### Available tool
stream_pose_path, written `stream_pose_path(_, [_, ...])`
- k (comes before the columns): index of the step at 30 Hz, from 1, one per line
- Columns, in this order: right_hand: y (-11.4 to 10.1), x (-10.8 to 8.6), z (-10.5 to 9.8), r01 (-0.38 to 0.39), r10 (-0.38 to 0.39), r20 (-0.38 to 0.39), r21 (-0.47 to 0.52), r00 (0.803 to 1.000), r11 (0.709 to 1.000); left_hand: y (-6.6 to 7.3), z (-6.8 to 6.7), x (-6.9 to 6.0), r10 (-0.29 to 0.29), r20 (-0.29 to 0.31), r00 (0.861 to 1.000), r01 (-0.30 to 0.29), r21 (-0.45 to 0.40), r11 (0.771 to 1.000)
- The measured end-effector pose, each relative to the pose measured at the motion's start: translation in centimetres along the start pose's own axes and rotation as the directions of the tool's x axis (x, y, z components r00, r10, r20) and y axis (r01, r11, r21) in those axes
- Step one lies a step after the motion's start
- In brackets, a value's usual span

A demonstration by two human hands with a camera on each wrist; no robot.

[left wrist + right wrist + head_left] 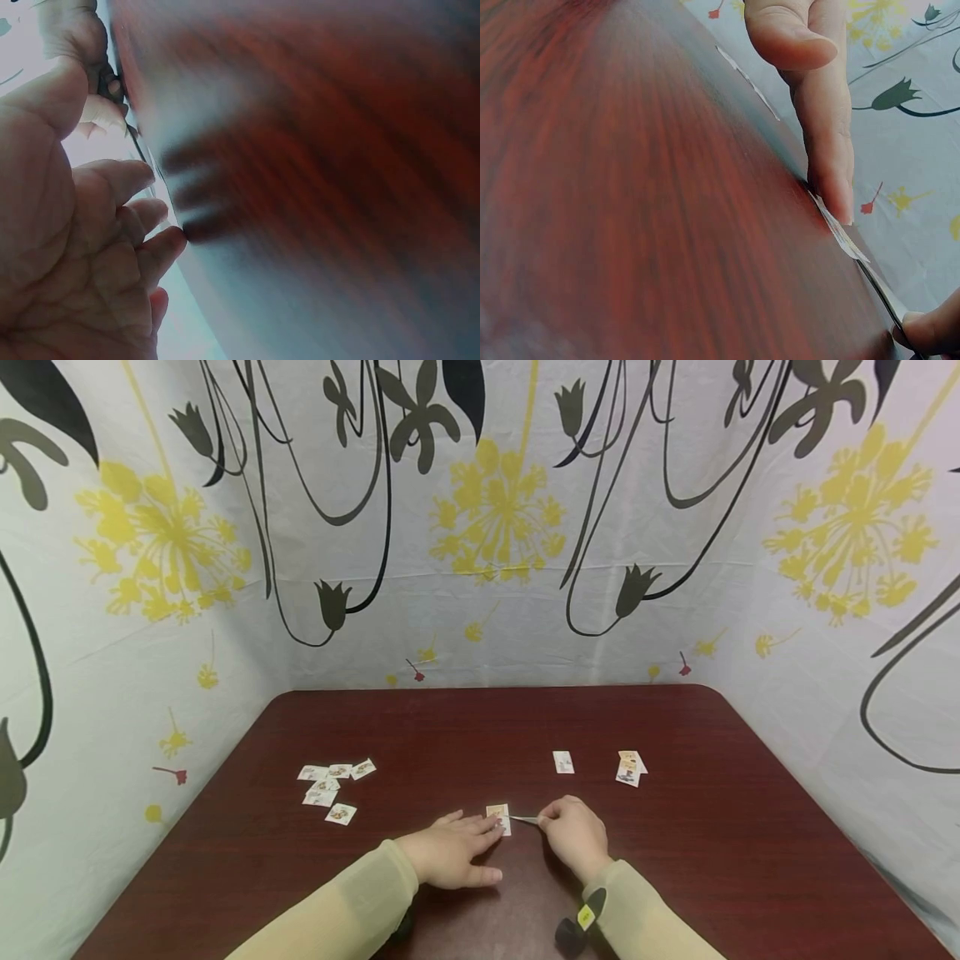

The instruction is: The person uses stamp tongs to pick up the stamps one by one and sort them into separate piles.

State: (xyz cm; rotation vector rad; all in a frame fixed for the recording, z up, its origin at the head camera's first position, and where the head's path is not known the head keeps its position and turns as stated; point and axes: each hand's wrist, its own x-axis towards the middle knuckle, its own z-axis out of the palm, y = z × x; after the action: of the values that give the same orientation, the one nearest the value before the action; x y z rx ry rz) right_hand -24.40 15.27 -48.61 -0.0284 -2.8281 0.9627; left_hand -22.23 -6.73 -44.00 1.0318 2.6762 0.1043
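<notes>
- Left sleeve [341, 906]: long, pale yellow, plain.
- Right sleeve [652, 914]: matching pale yellow.
- Wrist device [572, 937] by right sleeve: black, rounded; yellow tag [586, 917], marking illegible.
- Dark part [404, 927] under left sleeve: mostly hidden.

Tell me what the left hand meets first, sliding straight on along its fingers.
The left hand has a card partly under it; straight ahead, it would likely first meet the thin tool in the right hand, though depth is unclear.

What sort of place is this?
Probably a makeshift, screened-off tabletop workspace, though the pictures can't confirm its purpose: creased, flower-printed cloth closes in three sides of a dark reddish table, where small printed cards lie about.
</notes>
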Motion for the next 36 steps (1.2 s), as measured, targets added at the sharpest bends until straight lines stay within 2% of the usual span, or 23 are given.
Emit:
stream_pose_path(9, [0.2, 0.2, -0.5, 0.008, -0.008, 0.031, 0.015, 0.999, 1.000, -1.3, 0.2, -0.7, -0.030, -0.001, 1.000, 0.030, -0.021, 0.999])
stream_pose_path(16, [0.6, 0.5, -0.8, -0.010, 0.008, 0.042, 0.051, 0.999, 0.999, -2.6, 0.0, -1.9, -0.062, -0.009, 0.998, 0.061, -0.062, 0.996])
stream_pose_path(26, [1.9, 0.7, -1.9, -0.065, 0.060, 0.042, 0.119, 0.997, 0.991, -4.9, 0.5, -3.6, -0.109, -0.046, 0.993, 0.103, -0.109, 0.989])
stream_pose_path(36, [4.1, 1.1, -3.7, -0.081, 0.077, 0.039, 0.125, 0.996, 0.989, -7.9, 0.9, -6.5, -0.176, -0.057, 0.983, 0.163, -0.174, 0.971])
